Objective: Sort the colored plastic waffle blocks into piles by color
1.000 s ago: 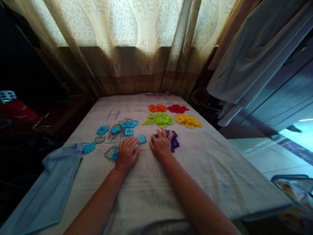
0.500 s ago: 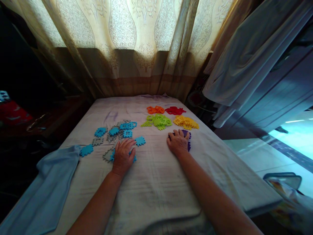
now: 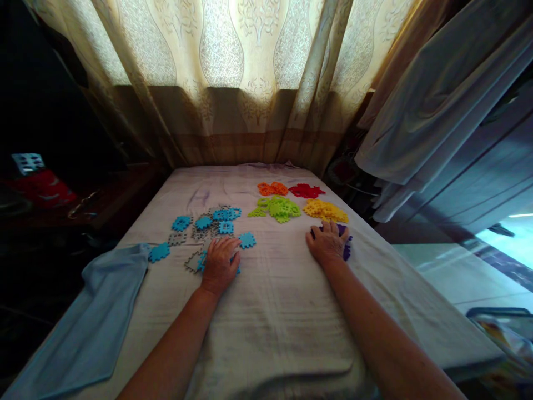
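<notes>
My left hand [image 3: 221, 262] lies palm down, fingers extended, over a few blue and grey toothed interlocking pieces. A blue piece [image 3: 247, 240] sits just right of its fingertips, and blue-and-grey pieces [image 3: 203, 223] are scattered beyond it. My right hand [image 3: 327, 243] rests flat with spread fingers on a cluster of purple interlocking pieces [image 3: 347, 250], partly covering them. Beyond that hand is a yellow pile [image 3: 326, 211]. A lime green pile [image 3: 280, 208], an orange pile [image 3: 272, 189] and a red pile [image 3: 307, 190] lie farther back.
A pale sheet [image 3: 275, 311] covers the table. Light blue cloth [image 3: 108, 300] hangs over its left side. Patterned curtains [image 3: 258, 72] close off the back, and pale garments [image 3: 420, 105] hang at the right. A red item [image 3: 45, 188] is at far left.
My right hand has shifted to the right, and the purple pieces have slid along under it. My left hand stays at nearly the same spot. The view has turned slightly left.
</notes>
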Tool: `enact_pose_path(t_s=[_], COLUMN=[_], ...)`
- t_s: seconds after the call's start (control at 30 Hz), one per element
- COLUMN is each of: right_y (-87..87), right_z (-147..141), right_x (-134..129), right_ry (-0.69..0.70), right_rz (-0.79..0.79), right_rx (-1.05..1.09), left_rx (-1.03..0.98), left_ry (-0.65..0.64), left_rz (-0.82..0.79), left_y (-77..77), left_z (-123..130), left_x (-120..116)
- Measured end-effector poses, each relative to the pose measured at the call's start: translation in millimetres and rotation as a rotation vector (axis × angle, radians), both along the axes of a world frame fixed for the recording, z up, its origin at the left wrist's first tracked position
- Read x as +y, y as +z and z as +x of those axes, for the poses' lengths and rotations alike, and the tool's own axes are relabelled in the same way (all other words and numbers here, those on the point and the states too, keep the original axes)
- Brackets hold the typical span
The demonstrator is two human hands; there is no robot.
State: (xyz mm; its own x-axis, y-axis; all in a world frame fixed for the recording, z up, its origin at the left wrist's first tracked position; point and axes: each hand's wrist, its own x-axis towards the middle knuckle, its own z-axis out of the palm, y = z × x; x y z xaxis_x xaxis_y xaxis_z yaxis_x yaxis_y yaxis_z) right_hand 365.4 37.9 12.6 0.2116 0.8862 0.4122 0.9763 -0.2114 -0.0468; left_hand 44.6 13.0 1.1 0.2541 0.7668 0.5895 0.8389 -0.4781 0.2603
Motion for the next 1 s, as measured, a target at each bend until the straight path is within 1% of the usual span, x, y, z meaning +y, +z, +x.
enact_pose_path(t_s=[0.07,0.1,0.17,0.23,0.3,0.37,0.47,0.53,0.67,0.73,0.83,1.0], right_y=[2.2,3.7,6.8,8.8,9.1,8.3,7.3,7.4,7.3,5.4,-1.2,-17.5], right_z=[-12.3,-21.0,-42.6,-68.1,-94.4,-119.0,-149.8,-165.9,-187.4,-192.5,-193.7,-184.0], right_x=[-2.9,-4.7,-9.1,-13.8,-18.0,-20.5,-18.1,-12.0,5.9,14.3,23.9,34.8], right_ry=[0.047,0.096,0.25,0.443,0.599,0.689,0.725,0.722,0.727,0.732,0.733,0.643], right_rz=[0.01,0.008,-0.019,-0.091,-0.19,-0.272,-0.318,-0.308,-0.261,-0.236,-0.176,0.014], right_rx=[0.003,0.012,0.041,0.077,0.113,0.149,0.209,0.242,0.283,0.313,0.396,0.69], left_rx=[0.03,0.053,0.113,0.18,0.238,0.281,0.315,0.318,0.296,0.283,0.274,0.249], left_ry=[-0.017,-0.031,-0.058,-0.063,-0.021,0.062,0.202,0.281,0.398,0.415,0.396,0.372], left_rz=[-0.019,-0.031,-0.055,-0.079,-0.117,-0.187,-0.333,-0.401,-0.428,-0.422,-0.391,-0.223], left_y=[2.6,4.5,8.8,12.3,13.7,13.3,12.5,13.1,15.9,16.2,14.0,8.8], left_z=[1.0,0.7,-2.4,-10.2,-22.0,-35.6,-52.7,-59.2,-64.2,-65.7,-68.2,-71.0], left_x=[0.5,0.1,-2.8,-8.7,-16.6,-23.7,-26.9,-22.4,-3.5,6.1,16.3,19.8])
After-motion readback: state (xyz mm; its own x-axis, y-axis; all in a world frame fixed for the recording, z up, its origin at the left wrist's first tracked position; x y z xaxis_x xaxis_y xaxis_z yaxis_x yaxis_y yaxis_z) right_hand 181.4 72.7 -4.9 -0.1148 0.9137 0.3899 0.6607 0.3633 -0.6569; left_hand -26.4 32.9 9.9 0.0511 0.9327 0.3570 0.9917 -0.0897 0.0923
